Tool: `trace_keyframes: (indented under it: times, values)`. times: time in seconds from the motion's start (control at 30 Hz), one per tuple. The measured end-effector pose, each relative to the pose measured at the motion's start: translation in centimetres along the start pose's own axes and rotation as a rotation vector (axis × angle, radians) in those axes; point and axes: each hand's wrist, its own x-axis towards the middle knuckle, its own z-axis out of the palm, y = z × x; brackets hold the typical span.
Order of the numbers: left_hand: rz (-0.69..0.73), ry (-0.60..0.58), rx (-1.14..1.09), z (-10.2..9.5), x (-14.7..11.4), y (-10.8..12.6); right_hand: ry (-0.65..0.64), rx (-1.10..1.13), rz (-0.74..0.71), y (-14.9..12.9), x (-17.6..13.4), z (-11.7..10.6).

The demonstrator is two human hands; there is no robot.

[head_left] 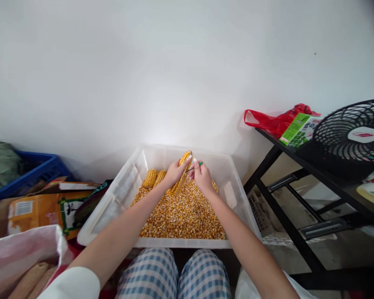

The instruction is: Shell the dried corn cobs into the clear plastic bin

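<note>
My left hand (174, 172) is closed around a yellow corn cob (175, 189), which is tilted over the bin. Pinched in my right hand (202, 177) is a small screwdriver-like tool with a green handle (200, 163), its thin metal shaft pointing at the cob's side. Both hands are above a translucent plastic bin (183, 243) on the far side of my knees. Loose corn kernels (187, 216) cover the bin's bottom. Two more corn cobs, one of them a thick cob (150, 178), lie on the kernels at the back left.
To the right stands a black folding table (286, 150) with a red plastic bag (268, 122), a green box (299, 129) and a black fan (355, 133). At left are a blue crate (46, 166), an orange package (34, 211) and an open white sack (25, 245). A white wall rises behind.
</note>
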Motion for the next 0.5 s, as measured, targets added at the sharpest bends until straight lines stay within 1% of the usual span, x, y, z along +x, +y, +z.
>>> trace_keyframes:
  times: [0.1, 0.2, 0.27, 0.37, 0.43, 0.5]
  values:
    - [0.018, 0.032, 0.059, -0.2, 0.4, -0.3, -0.03, -0.068, 0.037, 1.1, -0.1, 0.2]
    - [-0.015, 0.066, -0.013, -0.9, 1.1, -0.5, -0.064, -0.106, 0.077, 2.1, -0.3, 0.5]
    - [-0.054, 0.069, -0.103, -1.4, 1.4, -0.5, -0.049, -0.022, 0.108, 2.0, -0.2, 0.6]
    - [-0.114, 0.05, -0.181, -1.6, 1.6, -0.4, 0.029, 0.214, 0.106, 0.9, 0.2, 0.5]
    - [-0.101, 0.063, -0.164, -1.5, 1.5, -0.4, 0.045, 0.328, 0.086, 0.0, 0.4, 0.3]
    - [-0.059, 0.094, -0.121, -1.3, 1.5, -0.5, 0.004, 0.361, 0.089, -0.4, 0.4, 0.3]
